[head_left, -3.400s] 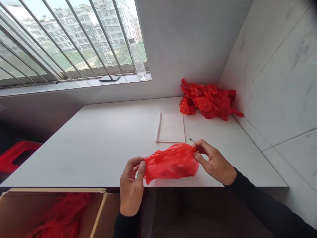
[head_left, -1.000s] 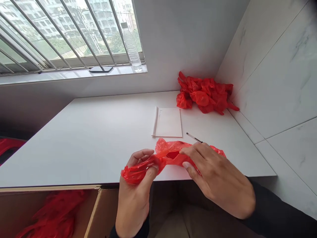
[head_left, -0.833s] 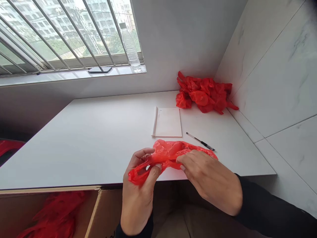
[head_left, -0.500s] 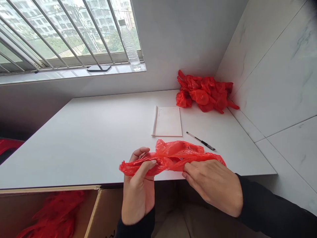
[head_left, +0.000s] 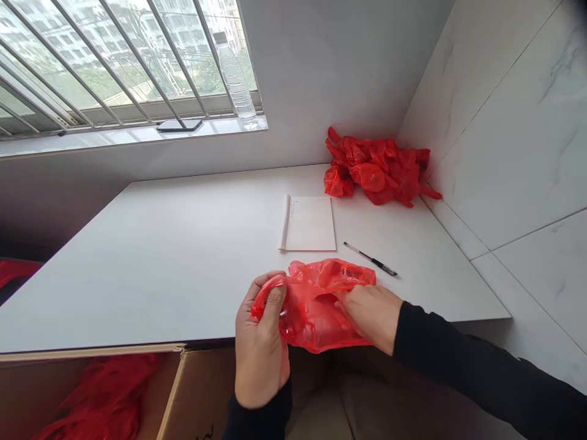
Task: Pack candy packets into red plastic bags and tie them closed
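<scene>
Red plastic bag (head_left: 321,327), held in both of your hands at the near edge of the surface (head_left: 183,244), its lower part reaching past that edge. Its mouth gapes upward toward you; the film is thin and crumpled, with a paler back layer raised behind the opening. Below and to your left, an open cardboard box (head_left: 173,391) contains a loose heap of red plastic film (head_left: 110,397). On the windowsill (head_left: 215,128), a clear capped bottle (head_left: 239,88) stands upright; its fill cannot be judged.

Your left hand (head_left: 260,342) is raised with its back toward you, thumb pressed to the curled fingers, pinching a gathered loop of the bag. Your right hand (head_left: 373,311) slants in from the right, fingers lowered into the mouth; film hides their tips, so you cannot tell whether they are spread or pinching.

Beyond the bag, a notepad (head_left: 312,223) lies flat on the surface, with a black-gripped pen (head_left: 370,259) slanting near its right corner. Crumpled red bags (head_left: 376,171) are piled in the far right corner.
</scene>
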A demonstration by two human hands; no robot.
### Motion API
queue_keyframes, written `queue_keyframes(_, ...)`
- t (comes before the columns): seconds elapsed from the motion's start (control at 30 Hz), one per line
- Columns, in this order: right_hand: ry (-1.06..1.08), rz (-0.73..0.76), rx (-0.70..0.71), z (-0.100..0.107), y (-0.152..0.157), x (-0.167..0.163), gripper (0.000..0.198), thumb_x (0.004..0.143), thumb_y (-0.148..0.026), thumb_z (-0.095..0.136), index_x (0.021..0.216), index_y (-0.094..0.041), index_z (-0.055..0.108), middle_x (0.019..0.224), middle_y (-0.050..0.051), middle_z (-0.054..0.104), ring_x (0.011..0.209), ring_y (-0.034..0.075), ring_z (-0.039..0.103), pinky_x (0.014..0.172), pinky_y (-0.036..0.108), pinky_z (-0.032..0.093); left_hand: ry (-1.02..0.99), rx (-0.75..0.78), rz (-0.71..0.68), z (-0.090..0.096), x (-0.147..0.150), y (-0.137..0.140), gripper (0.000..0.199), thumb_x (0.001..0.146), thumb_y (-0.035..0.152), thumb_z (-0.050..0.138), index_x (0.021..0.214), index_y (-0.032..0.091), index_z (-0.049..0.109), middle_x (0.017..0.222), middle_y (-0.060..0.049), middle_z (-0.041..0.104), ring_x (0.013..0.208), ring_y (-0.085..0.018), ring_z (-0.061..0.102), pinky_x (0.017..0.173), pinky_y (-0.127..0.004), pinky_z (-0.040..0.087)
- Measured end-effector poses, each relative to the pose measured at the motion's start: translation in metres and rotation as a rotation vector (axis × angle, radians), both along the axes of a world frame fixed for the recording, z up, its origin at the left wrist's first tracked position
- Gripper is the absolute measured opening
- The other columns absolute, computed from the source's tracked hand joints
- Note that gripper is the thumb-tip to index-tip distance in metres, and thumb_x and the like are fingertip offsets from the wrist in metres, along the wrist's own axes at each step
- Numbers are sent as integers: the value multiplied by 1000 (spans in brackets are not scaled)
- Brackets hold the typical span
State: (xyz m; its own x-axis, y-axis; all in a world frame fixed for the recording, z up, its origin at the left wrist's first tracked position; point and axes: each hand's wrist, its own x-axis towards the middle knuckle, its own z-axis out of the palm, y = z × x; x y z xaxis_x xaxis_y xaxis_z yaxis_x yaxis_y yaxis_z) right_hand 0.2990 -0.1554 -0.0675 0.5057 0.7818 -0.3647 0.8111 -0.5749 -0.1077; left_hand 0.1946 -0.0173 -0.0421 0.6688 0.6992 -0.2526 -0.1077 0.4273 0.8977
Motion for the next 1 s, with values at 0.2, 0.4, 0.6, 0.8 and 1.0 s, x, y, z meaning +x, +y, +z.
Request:
queue_keyframes(0.2, -96, -10, 35, -17, 24, 10, 35, 94, -29, 58, 126, -16, 59, 95, 13, 73, 84, 29, 70, 62, 33, 42, 22, 129, 42, -6, 0, 0, 33, 76, 44, 83, 81, 19, 62, 69, 3, 57, 59, -8, 50, 57, -16, 47)
queue_keyframes(0.4, -176, -44, 24, -13, 19, 11, 39, 87, -9, 49, 124, -16, 57, 82, 10, 72, 65, 24, 66, 51, 31, 29, 36, 21, 186, -3, 0, 0, 24, 77, 41, 78, 70, 20, 68, 68, 0, 65, 64, -15, 62, 62, -24, 54)
queue_keyframes(0.6, -220, -88, 187, 7, 3, 11, 40, 94, -21, 45, 133, -18, 53, 76, 5, 70, 64, 23, 65, 51, 32, 23, 45, -29, 233, -2, 2, -3, 21, 72, 40, 79, 77, 20, 73, 80, -2, 72, 84, -20, 69, 69, -25, 57)
queue_keyframes(0.8, -229, -43, 241, -2, 12, 5, 50, 90, -10, 45, 137, -27, 51, 81, 1, 71, 62, 21, 65, 50, 32, 23, -15, -16, 154, -2, 2, -5, 27, 75, 46, 76, 80, 20, 78, 83, -4, 74, 86, -22, 69, 74, -30, 57)
queue_keyframes(1.0, -138, 32, -11, -1, 19, 2, 31, 101, -37, 49, 119, -17, 64, 74, 8, 70, 65, 26, 67, 50, 32, 30, -156, 17, 83, -4, 2, -2, 19, 83, 37, 73, 88, 20, 78, 104, -2, 73, 95, -16, 68, 75, -19, 56)
